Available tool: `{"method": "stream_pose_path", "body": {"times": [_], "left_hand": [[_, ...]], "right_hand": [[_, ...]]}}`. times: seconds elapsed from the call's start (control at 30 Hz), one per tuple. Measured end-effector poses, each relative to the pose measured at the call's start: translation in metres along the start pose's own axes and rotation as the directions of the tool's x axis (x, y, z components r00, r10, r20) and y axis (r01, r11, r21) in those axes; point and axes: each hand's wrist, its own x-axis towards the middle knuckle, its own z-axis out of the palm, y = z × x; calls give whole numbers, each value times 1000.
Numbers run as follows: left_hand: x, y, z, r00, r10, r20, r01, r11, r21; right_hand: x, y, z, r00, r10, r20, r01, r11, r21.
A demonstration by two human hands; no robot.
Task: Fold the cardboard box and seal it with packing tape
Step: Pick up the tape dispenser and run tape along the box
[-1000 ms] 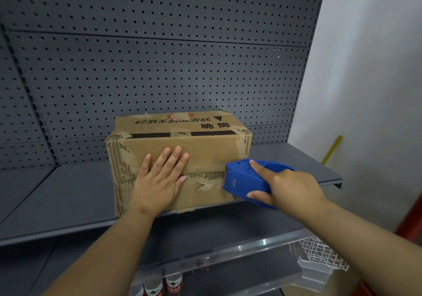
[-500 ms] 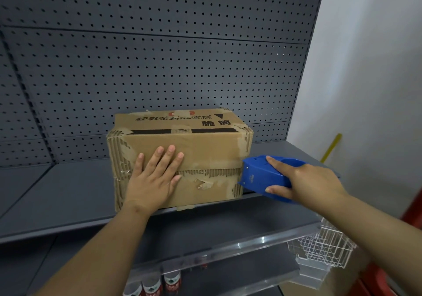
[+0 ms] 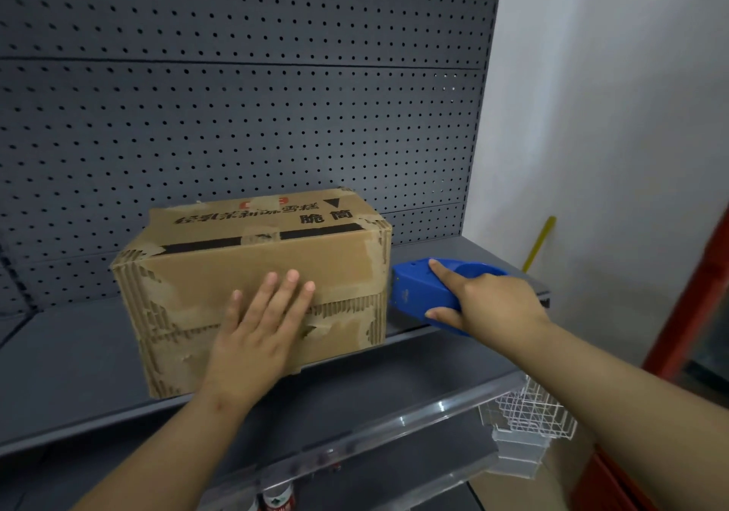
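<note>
1. Two hands were on the job and we'd split the work: left hand (image 3: 256, 337) bracing, right hand (image 3: 493, 305) taping.
2. The cardboard box (image 3: 236, 270) sat on the grey shelf (image 3: 71, 352), straight ahead of the left palm and just to the left of the right hand. Its long axis ran left to right across us.
3. The flap seam (image 3: 347, 301) on the near face ran that same way, going under the left fingers and out to the box's right-hand edge.
4. The blue tape dispenser (image 3: 414, 293) in the right hand had its nose right at that corner, at about seam height. We couldn't tell whether it was touching or just shy.
5. The left hand was flat, with the fingers straight and close together. It pressed on the near face across the seam, fingertips on the upper flap and heel on the lower one.
6. The right hand was wrapped round the dispenser, index finger laid along the top and thumb underneath. The forearm came in from the lower right.
7. Our read: the right hand was the nearer one to that corner, so the next move was its to make, probably carrying tape round the end or tearing it off. We couldn't make out any strip of tape, so take that with salt.
</note>
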Motion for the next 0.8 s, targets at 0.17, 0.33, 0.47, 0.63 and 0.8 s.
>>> {"method": "stream_pose_path", "body": {"times": [0.17,0.33,0.47,0.63,0.8], "left_hand": [[49,21,12,976,218,15,-218,976,-14],[46,15,31,966,257,-26,-255,963,84],[48,15,34,965,257,-54,-253,964,79],[47,15,37,964,259,-62,-255,964,73],[47,15,38,965,257,-59,-252,964,82]], "right_hand": [[4,3,2,1000,-22,11,22,1000,22],[7,20,9,998,-49,40,48,998,30],[4,33,11,997,-66,40,63,995,80],[-1,47,15,995,-95,1,94,988,124],[4,57,9,996,-87,-22,89,992,91]]}}
